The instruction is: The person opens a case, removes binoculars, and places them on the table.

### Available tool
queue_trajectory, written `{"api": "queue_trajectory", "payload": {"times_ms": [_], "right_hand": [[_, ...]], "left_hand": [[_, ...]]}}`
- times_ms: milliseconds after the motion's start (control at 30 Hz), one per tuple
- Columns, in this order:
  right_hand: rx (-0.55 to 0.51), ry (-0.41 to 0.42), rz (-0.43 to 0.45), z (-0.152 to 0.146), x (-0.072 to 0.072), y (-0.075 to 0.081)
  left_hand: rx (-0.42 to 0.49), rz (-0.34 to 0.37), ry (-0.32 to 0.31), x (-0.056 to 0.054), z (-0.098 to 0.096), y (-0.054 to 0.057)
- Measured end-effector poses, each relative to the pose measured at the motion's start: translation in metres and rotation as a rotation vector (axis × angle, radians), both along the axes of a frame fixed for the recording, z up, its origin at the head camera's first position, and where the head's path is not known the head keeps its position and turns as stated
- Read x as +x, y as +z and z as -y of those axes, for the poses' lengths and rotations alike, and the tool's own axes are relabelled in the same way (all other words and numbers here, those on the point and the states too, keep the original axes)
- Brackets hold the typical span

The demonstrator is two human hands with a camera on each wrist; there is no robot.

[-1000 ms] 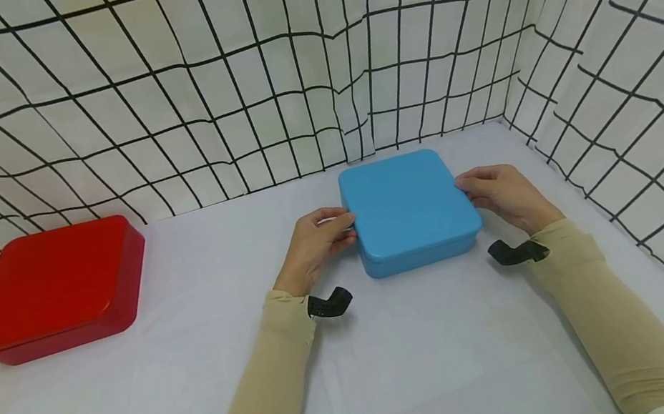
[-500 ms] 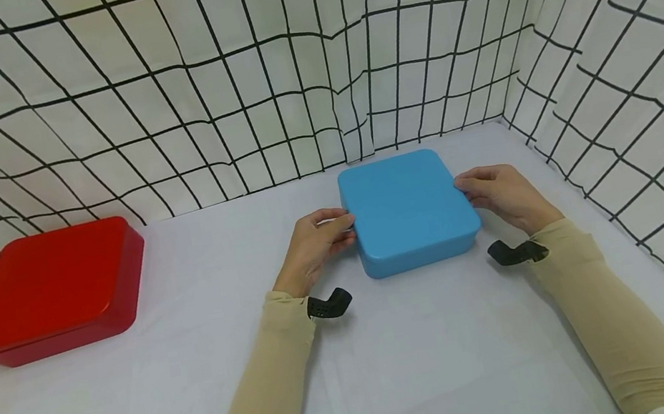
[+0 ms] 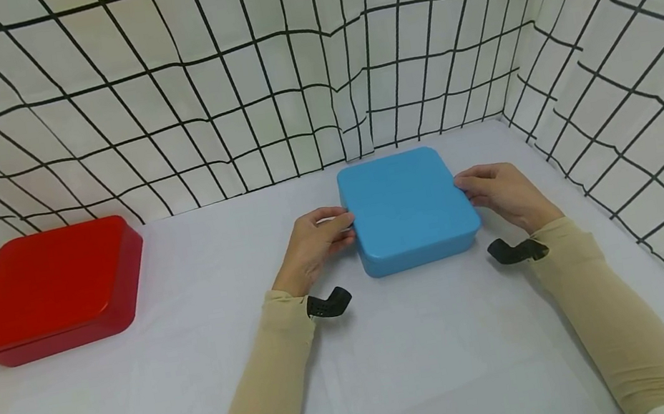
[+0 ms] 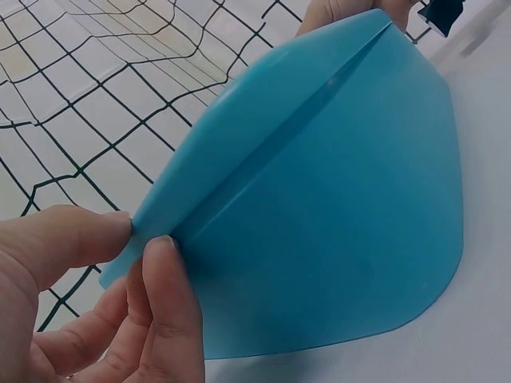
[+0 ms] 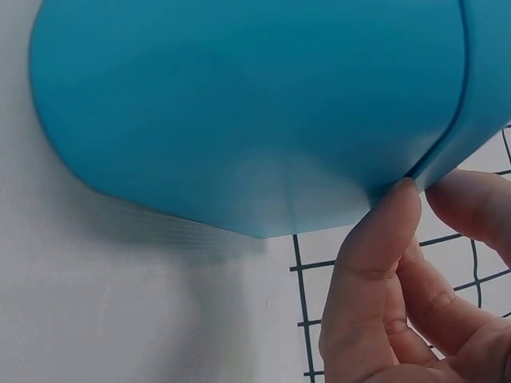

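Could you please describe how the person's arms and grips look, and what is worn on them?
Both sleeves are long, beige and close-fitting. A black, angled piece shows at each cuff. The left grip and right grip are bare, ungloved.

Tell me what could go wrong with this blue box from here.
The left hand and right hand pinch the blue box only by fingertips near the seam, so they might slip. If one side rises first, the lid could tilt or jam. The black grid stands close behind; pushing that way might bump it.
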State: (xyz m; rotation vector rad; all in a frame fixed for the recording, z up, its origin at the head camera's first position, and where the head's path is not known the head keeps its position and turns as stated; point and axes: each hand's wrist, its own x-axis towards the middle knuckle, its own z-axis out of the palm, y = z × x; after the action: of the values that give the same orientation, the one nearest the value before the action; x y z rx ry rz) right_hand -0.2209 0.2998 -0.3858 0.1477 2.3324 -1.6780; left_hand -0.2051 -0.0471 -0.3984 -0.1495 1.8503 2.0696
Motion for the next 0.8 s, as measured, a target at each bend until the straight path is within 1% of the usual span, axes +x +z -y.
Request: {"api": "queue_trajectory", "payload": {"times_ms": [433,800], "right_hand": [[-0.005,-0.005,0.004,-0.0012,-0.0013,-0.0027],[-0.012,0.006,0.013,-0.0011,-0.0021,-0.0033]], "left_hand": [[0.009,-0.003,-0.008,-0.0007,-0.0006,-0.001],[0.022,-0.004,-0.009,-0.0016,0.0013,-0.0045]]}}
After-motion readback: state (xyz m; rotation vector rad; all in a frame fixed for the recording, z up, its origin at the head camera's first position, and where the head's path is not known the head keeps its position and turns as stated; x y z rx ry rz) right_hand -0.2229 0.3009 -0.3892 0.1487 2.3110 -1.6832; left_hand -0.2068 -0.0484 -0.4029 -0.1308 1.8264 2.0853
